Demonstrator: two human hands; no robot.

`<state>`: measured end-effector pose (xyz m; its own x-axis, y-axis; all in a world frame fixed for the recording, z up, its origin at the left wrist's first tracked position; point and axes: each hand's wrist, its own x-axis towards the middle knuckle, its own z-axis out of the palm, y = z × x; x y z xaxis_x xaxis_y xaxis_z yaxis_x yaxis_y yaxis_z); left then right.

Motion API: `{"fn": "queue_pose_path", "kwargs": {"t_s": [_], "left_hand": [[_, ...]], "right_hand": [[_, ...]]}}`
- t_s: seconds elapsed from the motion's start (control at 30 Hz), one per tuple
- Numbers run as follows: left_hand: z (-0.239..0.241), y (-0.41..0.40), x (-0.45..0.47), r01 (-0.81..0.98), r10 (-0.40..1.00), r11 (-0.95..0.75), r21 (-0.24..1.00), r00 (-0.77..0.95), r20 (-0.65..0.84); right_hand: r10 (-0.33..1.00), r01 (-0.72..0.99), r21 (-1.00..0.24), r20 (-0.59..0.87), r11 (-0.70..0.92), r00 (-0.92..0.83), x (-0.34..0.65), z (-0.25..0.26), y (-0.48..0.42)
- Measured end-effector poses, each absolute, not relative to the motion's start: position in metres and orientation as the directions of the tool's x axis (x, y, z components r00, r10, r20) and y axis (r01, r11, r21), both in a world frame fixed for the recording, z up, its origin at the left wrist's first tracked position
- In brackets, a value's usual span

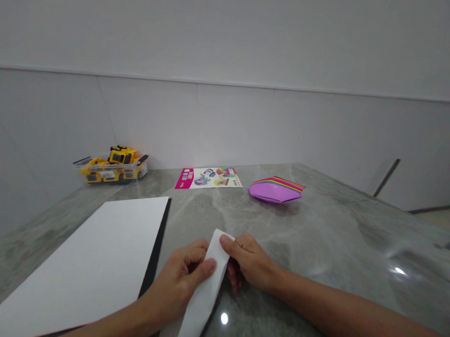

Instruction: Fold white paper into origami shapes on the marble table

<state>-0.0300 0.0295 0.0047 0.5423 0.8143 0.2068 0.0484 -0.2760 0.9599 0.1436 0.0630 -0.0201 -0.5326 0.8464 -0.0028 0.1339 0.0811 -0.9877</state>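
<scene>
Between my hands is a long, narrow strip of folded white paper [204, 302], held tilted above the grey table with its lower end running out of the bottom of the view. My left hand [182, 275] pinches its left edge, thumb on top and fingers behind. Near the top end, my right hand [250, 261] grips the right side, its thumb pressed on the front face. Fingers of both hands are partly hidden behind the paper. Left of my left hand lies a large white sheet [93, 257] on a black board [154, 255], partly under my left forearm.
A clear plastic box [112, 173] with yellow toy vehicles [122, 155] stands at the back left, by the wall. A printed pink-and-white sheet [209, 178] lies at the back middle. Right of it is a purple folded paper shape [273, 192] with multicoloured layers. The marbled table [319, 245] reflects lights.
</scene>
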Motion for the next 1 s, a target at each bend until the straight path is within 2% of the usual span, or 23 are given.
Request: {"fn": "queue_pose_path", "kwargs": {"t_s": [0.1, 0.27, 0.4, 0.5, 0.73, 0.9, 1.0], "left_hand": [[0.0024, 0.0298, -0.0301, 0.046, 0.832, -0.244, 0.969, 0.523, 0.184], [0.0022, 0.0332, -0.0249, -0.033, 0.796, -0.089, 0.995, 0.599, 0.091], [0.0059, 0.0319, -0.0222, -0.050, 0.802, -0.116, 0.992, 0.584, 0.123], [0.0086, 0.0298, -0.0225, -0.066, 0.797, -0.125, 0.990, 0.588, 0.140], [0.0078, 0.0299, -0.0238, -0.117, 0.790, -0.132, 0.984, 0.587, 0.176], [0.0053, 0.0299, -0.0235, -0.118, 0.804, -0.125, 0.985, 0.570, 0.170], [0.0042, 0.0292, -0.0226, -0.114, 0.814, -0.126, 0.985, 0.555, 0.169]], "right_hand": [[0.839, 0.170, -0.970, 0.057, 0.175, -0.540, 0.1459, -0.0198, 0.0636], [0.792, 0.226, -0.922, 0.124, 0.316, -0.598, 0.1500, -0.0174, 0.0625], [0.732, 0.164, -0.909, 0.191, 0.384, -0.655, 0.1514, -0.0181, 0.0625], [0.730, 0.114, -0.923, 0.212, 0.369, -0.649, 0.1510, -0.0196, 0.0630], [0.776, 0.071, -0.969, 0.144, 0.236, -0.614, 0.1469, -0.0205, 0.0606], [0.803, 0.063, -0.978, 0.125, 0.198, -0.583, 0.1454, -0.0205, 0.0596], [0.791, 0.097, -0.966, 0.136, 0.239, -0.597, 0.1447, -0.0191, 0.0598]]}}
